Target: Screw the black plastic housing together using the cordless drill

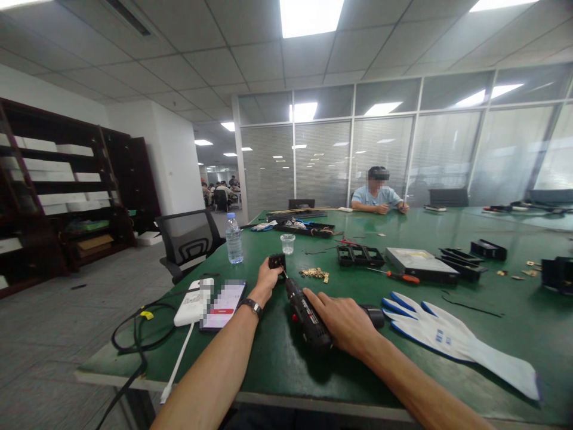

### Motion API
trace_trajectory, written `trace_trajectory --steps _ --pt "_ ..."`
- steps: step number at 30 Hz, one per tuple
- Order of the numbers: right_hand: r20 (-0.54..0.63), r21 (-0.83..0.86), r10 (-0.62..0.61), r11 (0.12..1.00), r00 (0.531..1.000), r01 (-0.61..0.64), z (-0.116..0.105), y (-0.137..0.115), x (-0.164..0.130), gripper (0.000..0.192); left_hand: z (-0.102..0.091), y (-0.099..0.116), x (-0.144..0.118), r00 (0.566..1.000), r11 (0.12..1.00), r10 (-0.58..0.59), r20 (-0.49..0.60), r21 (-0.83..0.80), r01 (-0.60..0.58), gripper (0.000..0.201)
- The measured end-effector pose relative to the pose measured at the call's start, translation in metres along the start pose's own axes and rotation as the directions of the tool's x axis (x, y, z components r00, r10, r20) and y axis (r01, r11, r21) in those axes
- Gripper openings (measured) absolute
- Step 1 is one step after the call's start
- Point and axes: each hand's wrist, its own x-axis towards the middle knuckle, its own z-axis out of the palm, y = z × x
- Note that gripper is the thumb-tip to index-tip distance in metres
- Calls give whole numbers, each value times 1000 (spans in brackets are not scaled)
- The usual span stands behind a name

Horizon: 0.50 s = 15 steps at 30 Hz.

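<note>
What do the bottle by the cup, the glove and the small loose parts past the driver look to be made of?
Bottle: clear plastic, see-through with a blue cap. Glove: white knit fabric, apparently, with blue trim at the fingertips. Loose parts: probably brass, going by their yellow metallic shine. Driver, under the right hand: black, seemingly matte plastic.

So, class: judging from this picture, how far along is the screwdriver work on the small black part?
Done: nothing visibly finished. In hand: the left hand steadies the small black plastic part on the green table, while the right hand presses the black electric screwdriver against it. Left: a pile of small brass pieces lies unused, and further black plastic trays wait beyond.
</note>
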Motion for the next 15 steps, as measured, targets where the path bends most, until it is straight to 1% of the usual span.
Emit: trace_trajectory --steps 4,9,15 --pt "-2 6 2 1000 1000 -2 0 0 0 76 0 -1 1 1000 1000 5 -5 13 -5 29" --pt "-18 5 -1 1000 1000 1 0 0 0 78 0 2 -1 1000 1000 -2 -4 11 2 29" --pt "7 7 -6 1000 1000 6 -2 0 -1 79 0 8 -4 1000 1000 -12 -8 8 12 28"
